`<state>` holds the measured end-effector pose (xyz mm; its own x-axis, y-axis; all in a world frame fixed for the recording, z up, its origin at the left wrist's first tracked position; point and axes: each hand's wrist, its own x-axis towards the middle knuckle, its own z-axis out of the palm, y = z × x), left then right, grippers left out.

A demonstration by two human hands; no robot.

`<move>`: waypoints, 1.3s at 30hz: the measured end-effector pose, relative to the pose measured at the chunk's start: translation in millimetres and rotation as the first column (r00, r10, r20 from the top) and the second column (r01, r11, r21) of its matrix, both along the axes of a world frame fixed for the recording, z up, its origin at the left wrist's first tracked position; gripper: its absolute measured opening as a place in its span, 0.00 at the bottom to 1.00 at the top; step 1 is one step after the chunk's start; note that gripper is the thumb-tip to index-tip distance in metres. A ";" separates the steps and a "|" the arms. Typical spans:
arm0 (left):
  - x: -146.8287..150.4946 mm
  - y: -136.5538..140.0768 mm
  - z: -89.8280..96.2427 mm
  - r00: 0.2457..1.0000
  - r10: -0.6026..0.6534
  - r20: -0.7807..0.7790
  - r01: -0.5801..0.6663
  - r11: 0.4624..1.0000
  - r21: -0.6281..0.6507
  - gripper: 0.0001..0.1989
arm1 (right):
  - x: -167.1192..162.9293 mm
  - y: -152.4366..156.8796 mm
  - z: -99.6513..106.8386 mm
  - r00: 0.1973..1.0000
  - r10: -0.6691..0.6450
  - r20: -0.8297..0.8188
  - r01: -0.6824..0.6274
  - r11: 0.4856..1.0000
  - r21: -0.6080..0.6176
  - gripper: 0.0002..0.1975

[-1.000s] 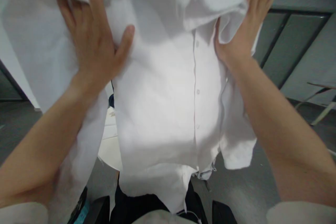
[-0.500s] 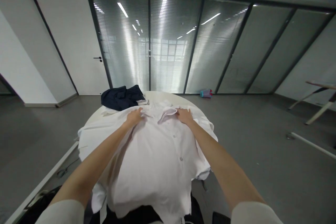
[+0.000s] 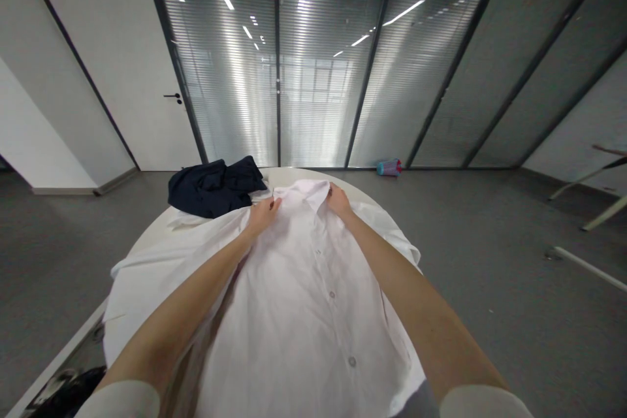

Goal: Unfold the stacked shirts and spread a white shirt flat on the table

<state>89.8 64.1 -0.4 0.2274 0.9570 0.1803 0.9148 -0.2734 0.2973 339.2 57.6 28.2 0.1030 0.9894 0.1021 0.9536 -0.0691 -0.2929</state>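
A white button-up shirt point(image 3: 294, 300) lies over the round table, its collar at the far end and its lower part spread toward me. My left hand point(image 3: 264, 212) is closed on the cloth left of the collar. On the other side, my right hand point(image 3: 337, 200) pinches the shirt beside the collar's right point. Buttons run down the front, a little right of the middle. Both sleeves spread out sideways under my forearms. The fingertips of both hands are partly hidden by the fabric.
A dark navy folded garment point(image 3: 215, 186) sits at the table's far left, on some white cloth. The pale round table point(image 3: 289, 175) shows at its far rim. On the floor lies a blue and pink basket point(image 3: 388, 168) near the glass partition. White table legs point(image 3: 605, 212) stand at the right.
The shirt's collar is raised and flatter now, with the front pulled straighter between my hands. My view has moved closer to the table and tilted down slightly.
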 end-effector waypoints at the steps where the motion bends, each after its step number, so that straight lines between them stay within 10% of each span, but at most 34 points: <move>1: 0.2 9.2 0.2 0.999 0.047 -0.004 -0.047 0.999 -0.008 0.24 | -2.1 6.9 -2.1 1.000 -0.025 0.000 0.025 1.000 -0.013 0.21; 8: 8.7 48.2 -6.6 0.987 0.138 -0.077 -0.137 0.990 0.019 0.19 | -20.9 27.9 -22.6 0.989 -0.133 0.059 0.137 0.988 -0.077 0.17; 13: 17.7 43.0 -0.1 0.991 0.087 -0.101 -0.069 0.983 0.170 0.20 | 8.5 0.1 5.6 0.991 -0.109 0.072 0.106 0.994 0.038 0.17; 16: 36.9 35.0 8.6 0.991 -0.084 -0.109 0.110 0.959 0.260 0.20 | 59.9 -53.7 25.3 0.986 -0.152 0.063 0.150 0.988 0.030 0.13; 20: 84.1 23.6 8.1 0.936 -0.342 -0.084 0.348 0.935 0.071 0.17 | 119.8 -168.0 25.0 0.985 -0.167 0.040 0.171 0.976 -0.136 0.22; 27: 133.3 2.1 -31.6 0.916 -0.391 -0.093 0.398 0.915 0.070 0.28 | 122.7 -326.6 -46.2 0.886 -0.245 -0.393 0.151 0.955 -0.253 0.20; 33: 129.4 1.6 -47.1 0.922 -0.378 -0.080 0.386 0.909 0.159 0.26 | 134.7 -333.6 -106.7 0.701 -0.315 -0.640 0.414 0.910 0.005 0.35; 39: 129.4 2.8 -46.6 0.926 -0.371 -0.069 0.378 0.912 0.160 0.24 | 206.0 -316.8 -58.6 0.648 -0.357 -0.672 0.539 0.839 0.074 0.26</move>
<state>219.2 67.0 -46.9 0.5727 0.7570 0.3147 0.7447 -0.6409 0.1863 545.2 -259.2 -30.4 0.6553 0.7512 0.0794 0.4234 -0.2783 -0.8621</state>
